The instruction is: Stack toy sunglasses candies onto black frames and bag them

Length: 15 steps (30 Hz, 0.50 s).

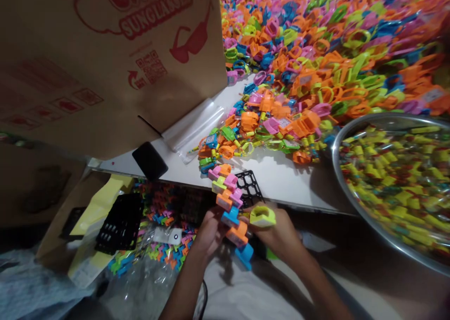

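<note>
My left hand [210, 233] is closed around the edge of a staggered double row of toy watches [230, 200] in pink, orange, blue and yellow-green. A black plastic grid tray [250, 186] with open holes shows just beside the row, over the table edge; whether the row sits in it I cannot tell. My right hand [277, 231] pinches a yellow-green toy watch [262, 216], close to the right side of the row. The right fingertips are partly hidden behind that watch.
Loose toy watches [316, 76] cover the white table [305, 188]. A steel bowl [335, 156] of yellow wrapped candies stands right. A tall cardboard box [116, 76], plastic bags [193, 127] and a black phone [150, 161] are left. Below, black trays [121, 221] lie in an open box.
</note>
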Tool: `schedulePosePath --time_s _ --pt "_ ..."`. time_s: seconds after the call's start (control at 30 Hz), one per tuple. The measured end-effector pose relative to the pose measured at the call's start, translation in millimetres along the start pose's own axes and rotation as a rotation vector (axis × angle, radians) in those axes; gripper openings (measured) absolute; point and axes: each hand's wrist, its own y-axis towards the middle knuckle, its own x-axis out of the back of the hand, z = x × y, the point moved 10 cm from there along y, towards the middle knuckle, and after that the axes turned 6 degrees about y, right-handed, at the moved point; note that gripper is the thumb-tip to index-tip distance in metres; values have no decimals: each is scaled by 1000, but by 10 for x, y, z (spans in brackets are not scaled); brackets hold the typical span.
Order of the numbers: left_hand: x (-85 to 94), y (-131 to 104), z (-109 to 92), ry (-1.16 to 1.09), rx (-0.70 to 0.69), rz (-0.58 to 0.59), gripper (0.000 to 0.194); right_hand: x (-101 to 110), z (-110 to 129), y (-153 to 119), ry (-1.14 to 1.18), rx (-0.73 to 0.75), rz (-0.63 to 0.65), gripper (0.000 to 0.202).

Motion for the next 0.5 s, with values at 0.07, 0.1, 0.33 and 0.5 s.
schedulePosePath --time_s 0.07,0.1,0.33,0.5 --pt "7 15 17 -1 9 -6 41 -18 -37 12 -70 -23 4 22" --pt "10 20 24 -1 13 -10 43 -22 -38 16 -111 -26 9 21" --pt "-52 -44 -1 -5 10 13 45 -131 255 -35 -392 89 133 8" --pt "-108 -48 31 -32 22 -7 40 -194 321 -55 -459 69 161 9"
